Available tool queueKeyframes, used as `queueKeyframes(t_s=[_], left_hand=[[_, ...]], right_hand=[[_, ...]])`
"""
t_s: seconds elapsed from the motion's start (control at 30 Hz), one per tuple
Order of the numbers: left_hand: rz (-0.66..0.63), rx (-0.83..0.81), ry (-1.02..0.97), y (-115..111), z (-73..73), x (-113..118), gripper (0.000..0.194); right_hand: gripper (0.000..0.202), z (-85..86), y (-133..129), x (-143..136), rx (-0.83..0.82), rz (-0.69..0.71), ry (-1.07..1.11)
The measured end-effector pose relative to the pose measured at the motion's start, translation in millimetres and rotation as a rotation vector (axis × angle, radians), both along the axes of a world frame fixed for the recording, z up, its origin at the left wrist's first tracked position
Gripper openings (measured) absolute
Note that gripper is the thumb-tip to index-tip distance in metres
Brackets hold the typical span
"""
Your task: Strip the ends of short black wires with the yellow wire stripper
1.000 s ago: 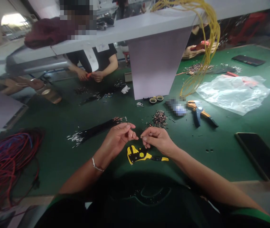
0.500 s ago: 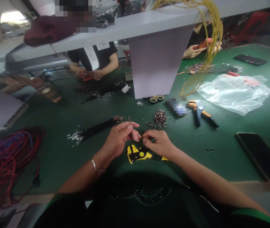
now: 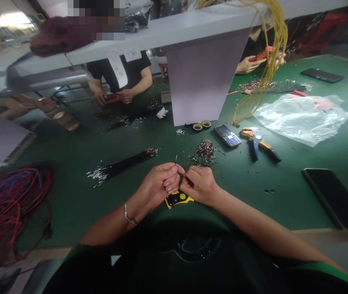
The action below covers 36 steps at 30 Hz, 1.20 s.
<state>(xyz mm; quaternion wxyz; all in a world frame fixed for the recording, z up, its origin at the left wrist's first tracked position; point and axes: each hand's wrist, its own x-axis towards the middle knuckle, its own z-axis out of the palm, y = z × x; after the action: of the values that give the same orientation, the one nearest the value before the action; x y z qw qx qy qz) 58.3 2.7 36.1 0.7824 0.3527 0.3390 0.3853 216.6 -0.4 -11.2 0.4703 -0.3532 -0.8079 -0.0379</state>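
Observation:
My left hand (image 3: 169,177) is closed, with a thin dark wire (image 3: 176,159) pinched between thumb and index finger; its bright tip points up. My right hand (image 3: 198,182) is beside it, almost touching, with fingers curled together. What the right fingers hold is hidden, apart from a small copper-coloured glint at their tips. Under both hands lies a yellow and black wire stripper (image 3: 178,199), partly covered. A pile of short dark and coppery clippings (image 3: 206,151) sits just beyond my right hand. To the left is a bundle of black wires (image 3: 125,164) with bared ends.
Right of the pile are a keypad phone (image 3: 228,135), orange-handled cutters (image 3: 257,143), a clear plastic bag (image 3: 305,120) and a dark smartphone (image 3: 337,200). Red and blue cables (image 3: 11,212) lie coiled at left. Tape rolls (image 3: 197,127) sit by a white panel (image 3: 201,77). People work opposite.
My hands have drawn together, and the left fingers have curled in. The wire tip has shifted right and slightly down. The right hand has moved slightly left and covers more of the wire stripper.

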Motion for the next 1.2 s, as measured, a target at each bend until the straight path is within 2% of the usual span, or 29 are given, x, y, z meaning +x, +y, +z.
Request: queueKeyframes(t_s=[0.2,0.3,0.33,0.43,0.47,0.5,0.57,0.67,0.73,0.8,0.93,1.0,1.07,1.13,1.2], left_hand=[[0.052,-0.050,0.039,-2.7,0.7,1.6,0.011],[0.054,-0.074,0.046,-9.6,-0.8,1.6,0.011],[0.041,-0.094,0.053,-12.0,-0.9,1.3,0.012],[-0.010,-0.142,0.081,-13.5,2.4,-1.6,0.014],[0.013,-0.123,0.073,-11.3,5.0,-3.4,0.015],[0.026,-0.100,0.060,-7.9,8.2,-5.6,0.013],[0.095,-0.090,0.031,0.1,14.8,-10.9,0.013],[0.147,-0.083,0.016,9.0,21.4,-18.6,0.013],[0.152,-0.086,0.000,11.3,22.1,-22.2,0.013],[0.147,-0.092,-0.028,12.0,20.9,-24.5,0.013],[0.128,-0.088,-0.070,12.8,19.0,-26.3,0.013],[0.118,-0.090,-0.085,13.2,19.2,-26.4,0.014],[0.106,-0.085,-0.102,13.2,19.4,-26.3,0.015],[0.092,-0.069,-0.113,12.7,19.2,-25.7,0.015],[0.073,-0.056,-0.114,11.6,18.6,-24.8,0.015]], right_hand=[[0.025,-6.3,-2.0,-9.5,0.018,-0.042,-0.021],[0.025,-5.3,5.7,4.3,-0.029,-0.067,-0.015],[0.024,-3.6,9.9,14.3,-0.065,-0.103,0.006],[0.016,3.4,21.7,49.8,-0.187,-0.416,0.281],[0.014,5.2,24.0,58.8,-0.216,-0.456,0.342],[0.013,6.1,25.0,64.7,-0.235,-0.451,0.367],[0.013,5.2,24.3,66.1,-0.289,-0.348,0.297],[0.017,0.1,22.5,53.0,-0.307,-0.192,0.175],[0.020,-3.5,25.3,46.2,-0.291,-0.151,0.129],[0.023,-7.0,31.3,45.6,-0.306,-0.176,0.071],[0.027,-7.7,42.3,54.0,-0.407,-0.336,-0.122],[0.025,0.1,41.4,54.4,-0.454,-0.374,-0.151],[0.019,13.4,35.1,48.5,-0.511,-0.322,-0.083],[0.018,28.2,25.3,36.4,-0.601,-0.182,0.045],[0.026,39.6,15.8,21.3,-0.741,-0.047,0.135]])
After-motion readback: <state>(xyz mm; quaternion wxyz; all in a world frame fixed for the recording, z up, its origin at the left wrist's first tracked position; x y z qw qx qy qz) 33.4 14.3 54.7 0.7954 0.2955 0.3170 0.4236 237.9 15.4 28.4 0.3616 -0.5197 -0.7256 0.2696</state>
